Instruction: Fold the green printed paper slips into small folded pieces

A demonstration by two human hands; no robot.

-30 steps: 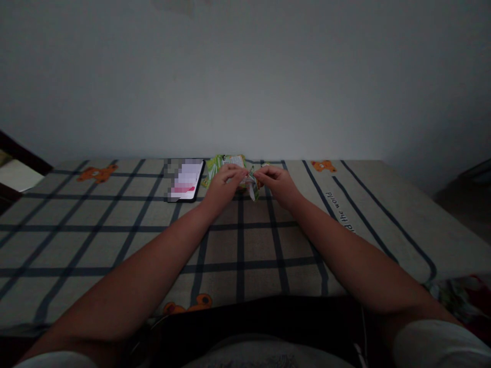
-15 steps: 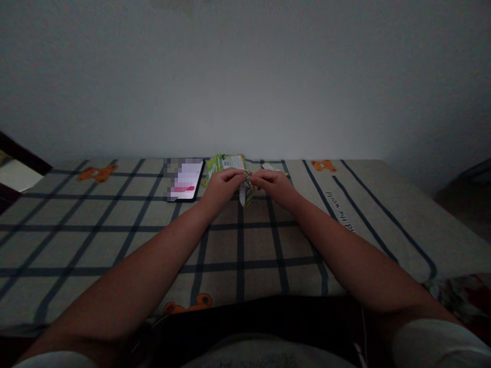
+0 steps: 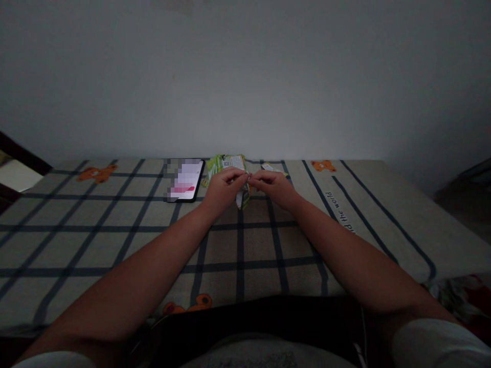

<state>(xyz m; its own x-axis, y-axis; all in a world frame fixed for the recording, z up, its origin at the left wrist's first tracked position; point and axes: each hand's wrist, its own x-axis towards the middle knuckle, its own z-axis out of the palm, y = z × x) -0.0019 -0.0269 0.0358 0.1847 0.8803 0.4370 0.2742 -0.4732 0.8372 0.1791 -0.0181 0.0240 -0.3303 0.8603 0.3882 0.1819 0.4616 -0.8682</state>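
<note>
My left hand (image 3: 223,189) and my right hand (image 3: 274,188) meet fingertip to fingertip over the table, both closed in a pinch. Between and below them is a crumpled green and white plastic packet (image 3: 244,198), its lower corner hanging under the fingertips. A flat green packet part (image 3: 230,161) with a white printed label shows behind my left hand. Whether this is the same packet I cannot tell, as the fingers cover the join. A small piece of similar wrapper (image 3: 272,167) lies just behind my right hand.
A phone (image 3: 186,180) with its screen lit lies left of my left hand. The table (image 3: 153,245) wears a checked cloth with bear prints and stands against a grey wall (image 3: 245,82). A dark chair-like frame (image 3: 23,153) is at the far left.
The lower part of the packet has swung slightly left and down under the fingers. The fingertips have shifted a little; both hands stay in nearly the same place.
</note>
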